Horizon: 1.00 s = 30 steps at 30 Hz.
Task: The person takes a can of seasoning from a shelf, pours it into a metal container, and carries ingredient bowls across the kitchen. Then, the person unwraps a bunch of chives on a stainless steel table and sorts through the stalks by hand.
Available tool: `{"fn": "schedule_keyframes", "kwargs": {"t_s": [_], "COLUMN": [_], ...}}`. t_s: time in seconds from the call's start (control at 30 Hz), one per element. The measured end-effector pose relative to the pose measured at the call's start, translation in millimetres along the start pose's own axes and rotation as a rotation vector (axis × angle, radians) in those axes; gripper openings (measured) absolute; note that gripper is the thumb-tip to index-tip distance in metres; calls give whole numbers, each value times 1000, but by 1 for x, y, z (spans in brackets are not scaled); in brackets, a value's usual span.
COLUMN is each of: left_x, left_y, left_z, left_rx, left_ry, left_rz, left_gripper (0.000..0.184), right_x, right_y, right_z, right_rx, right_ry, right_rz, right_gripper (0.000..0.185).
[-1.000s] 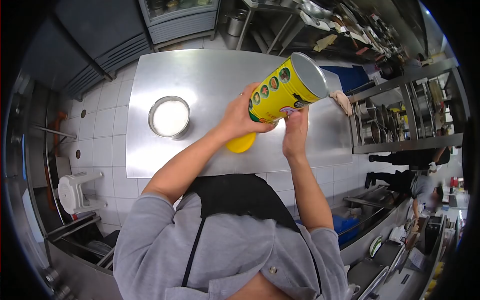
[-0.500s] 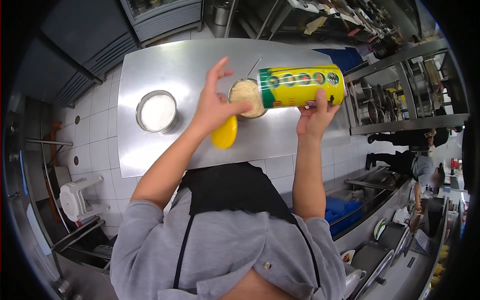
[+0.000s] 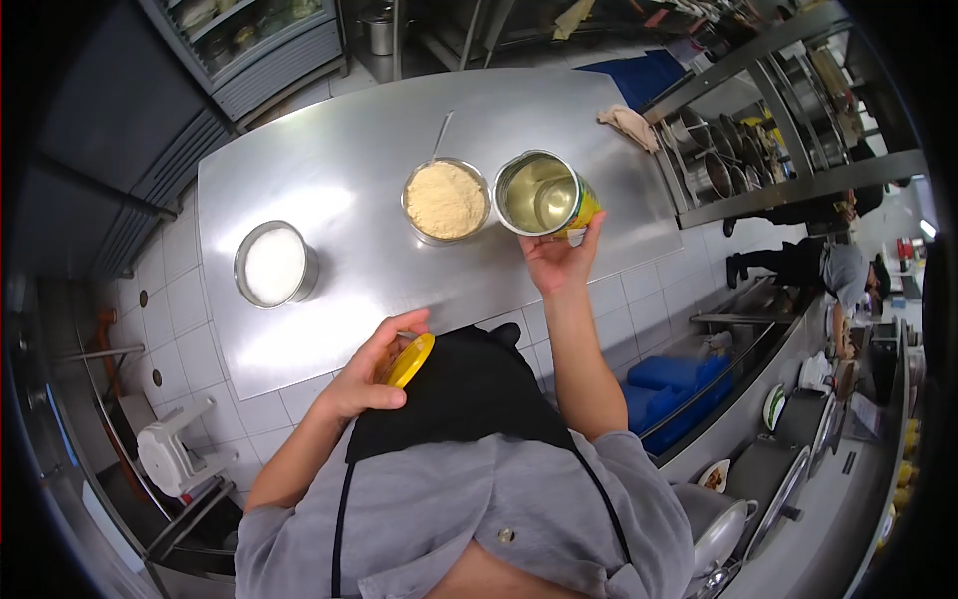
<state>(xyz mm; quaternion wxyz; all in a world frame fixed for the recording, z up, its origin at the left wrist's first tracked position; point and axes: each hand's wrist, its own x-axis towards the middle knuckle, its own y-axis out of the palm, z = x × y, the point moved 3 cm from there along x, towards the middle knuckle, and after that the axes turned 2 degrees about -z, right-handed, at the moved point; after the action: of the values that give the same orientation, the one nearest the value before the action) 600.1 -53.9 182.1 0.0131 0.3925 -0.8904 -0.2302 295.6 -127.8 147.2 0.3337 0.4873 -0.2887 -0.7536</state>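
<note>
My left hand (image 3: 371,369) holds a yellow plastic lid (image 3: 411,360) by its edge, close to my black apron. The fingers of my right hand (image 3: 564,256) are wrapped round the lower side of a yellow-and-green can (image 3: 586,208). The can is tilted so its open mouth faces me, and its shiny metal inside looks bare. Just left of the can, a round metal container (image 3: 446,238) is heaped with pale yellow powder (image 3: 445,200). A thin metal handle (image 3: 443,135) sticks out beyond its far rim.
A second metal container (image 3: 304,275) with white granules (image 3: 274,266) stands on the left of the steel table (image 3: 339,150). A crumpled cloth (image 3: 629,128) lies at the table's right end, beside a rack of pans (image 3: 714,175). Other people (image 3: 843,275) stand far right.
The can has swung from lying sideways over the powder to mouth toward me, right of the container. My left hand has drawn back toward my body with the lid.
</note>
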Motion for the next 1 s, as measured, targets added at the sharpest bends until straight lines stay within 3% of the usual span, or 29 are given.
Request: {"fn": "schedule_keyframes", "kwargs": {"t_s": [0.07,0.17,0.27,0.37,0.43,0.6,0.77,0.83,0.93,1.0], "left_x": [10,50,91,139,161,199,225,239,252,257], "left_y": [-4,11,25,51,69,116,178,194,207,216], "left_z": [4,-11,-35,-42,-36,-23,-16,-10,-12,-27], "left_rx": [31,-180,12,208,410,474,456,596,792,861], "left_ry": [-25,118,265,269,385,329,343,511,671,713], "left_rz": [-21,-224,-310,-231,-138,-17,44,41,3,82], "left_gripper": [114,101,93,84,82,82,88,88,86,86], "right_x": [-7,-13,-30,-34,-49,-64,-66,-62,-53,-33], "right_y": [-7,-21,-29,-58,-54,-68,-91,-100,-116,-141], "right_z": [-1,5,8,12,25,73,121,137,168,186], "right_rx": [3,16,13,-7,-16,40,17,-29,-359,-274], "right_ry": [34,52,42,-20,-98,-330,-509,-585,-562,-436], "right_rz": [-12,-12,-30,62,30,-32,-43,-74,-3,83], "right_gripper": [94,95,95,81,72,49,51,52,55,60]}}
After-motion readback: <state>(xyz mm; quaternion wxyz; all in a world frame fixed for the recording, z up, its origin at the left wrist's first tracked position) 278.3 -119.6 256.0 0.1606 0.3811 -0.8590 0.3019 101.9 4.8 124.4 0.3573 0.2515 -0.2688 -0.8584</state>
